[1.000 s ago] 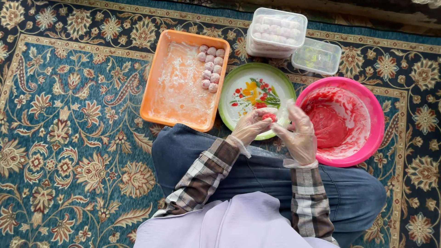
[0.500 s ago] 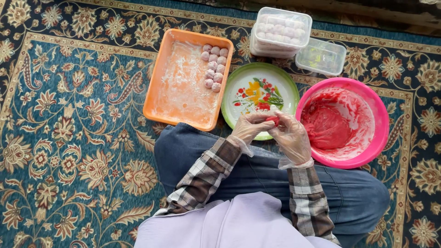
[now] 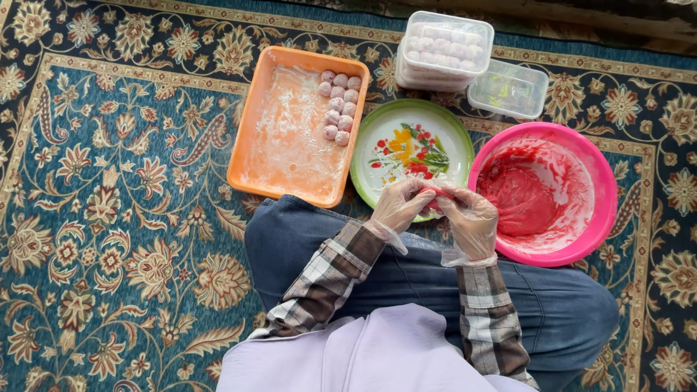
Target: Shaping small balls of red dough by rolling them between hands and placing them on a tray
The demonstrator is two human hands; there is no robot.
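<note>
My left hand (image 3: 399, 205) and my right hand (image 3: 470, 218), both in thin clear plastic gloves, meet over my lap and pinch a small red lump of dough (image 3: 434, 199) between their fingers. Just beyond them lies a round plate (image 3: 385, 149) with a green rim and a flower print. To the right stands a pink bowl (image 3: 581, 218) holding red dough (image 3: 519, 199). An orange tray (image 3: 290, 145) dusted with white flour sits to the left, with several pale pink balls (image 3: 338, 105) lined up at its far right side.
A lidded clear box (image 3: 444, 49) packed with pale balls and a smaller clear box (image 3: 508, 88) stand at the back. Everything rests on a patterned blue and gold carpet (image 3: 109, 218). My crossed legs in jeans (image 3: 406, 276) fill the near middle.
My hands have drawn closer together around the red lump and shifted slightly left, away from the pink bowl. The view has moved a little; nothing else moved.
</note>
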